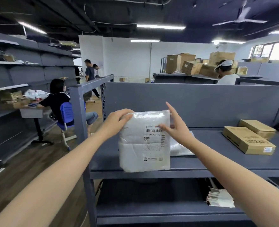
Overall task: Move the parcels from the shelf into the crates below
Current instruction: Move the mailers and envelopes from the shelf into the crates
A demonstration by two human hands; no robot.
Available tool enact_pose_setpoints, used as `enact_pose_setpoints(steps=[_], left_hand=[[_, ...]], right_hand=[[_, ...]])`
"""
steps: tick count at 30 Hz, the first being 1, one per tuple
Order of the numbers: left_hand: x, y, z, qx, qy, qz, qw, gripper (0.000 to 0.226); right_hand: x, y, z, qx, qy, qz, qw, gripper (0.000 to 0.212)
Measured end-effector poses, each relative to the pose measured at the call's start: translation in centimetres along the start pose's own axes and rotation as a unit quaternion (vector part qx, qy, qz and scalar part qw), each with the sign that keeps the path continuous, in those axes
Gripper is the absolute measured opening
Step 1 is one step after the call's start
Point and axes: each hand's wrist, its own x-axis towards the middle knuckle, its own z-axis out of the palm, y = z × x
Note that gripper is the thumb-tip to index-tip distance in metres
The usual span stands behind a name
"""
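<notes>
Centre: left hand (119, 120) gripping white parcel's (143, 148) top corner, right hand (178, 128) spread, thumb touching it; cardboard boxes (248, 140) on shelf (201, 161), right.

Warehouse room: white wall (124, 59), wood floor (28, 161), black ceiling (119, 10), strip lights (160, 27), grey racks (28, 71) left, windows (273, 49) right.

Single head-worn wide-angle view, facing forward and slightly down, close over a grey shelf (201, 164).

Left hand (119, 119) grips white parcel (143, 148) over shelf (209, 161), right hand (176, 126) touching its edge
</notes>
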Motion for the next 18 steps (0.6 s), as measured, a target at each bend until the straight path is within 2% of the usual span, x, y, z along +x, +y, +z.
enact_pose_setpoints(steps=[3, 6, 9, 11, 14, 18], left_hand=[[-0.2, -0.2, -0.3, -0.056, 0.044, -0.023, 0.997, 0.022], [-0.5, -0.5, -0.6, -0.078, 0.059, -0.034, 0.995, 0.023], [-1.0, -0.5, -0.3, -0.083, 0.100, -0.049, 0.990, 0.030], [-1.8, -0.2, 0.3, -0.125, 0.119, -0.085, 0.981, 0.045], [-4.1, -0.1, 1.5, -0.237, 0.067, -0.104, 0.964, 0.065], [-6.9, -0.1, 3.9, -0.169, -0.041, -0.077, 0.982, 0.070]], right_hand=[[-1.0, -0.6, -0.3, 0.100, -0.060, 0.038, 0.992, 0.070], [-1.6, -0.5, -0.1, 0.089, -0.071, 0.055, 0.992, 0.067], [-1.8, -0.7, 0.9, 0.115, -0.036, 0.083, 0.989, 0.063], [-1.6, -0.8, 1.5, 0.112, 0.023, 0.103, 0.988, 0.058], [-1.6, -0.2, 2.1, 0.131, 0.080, 0.115, 0.981, 0.057], [-1.8, 0.4, 2.7, 0.165, 0.087, 0.145, 0.972, 0.054]])
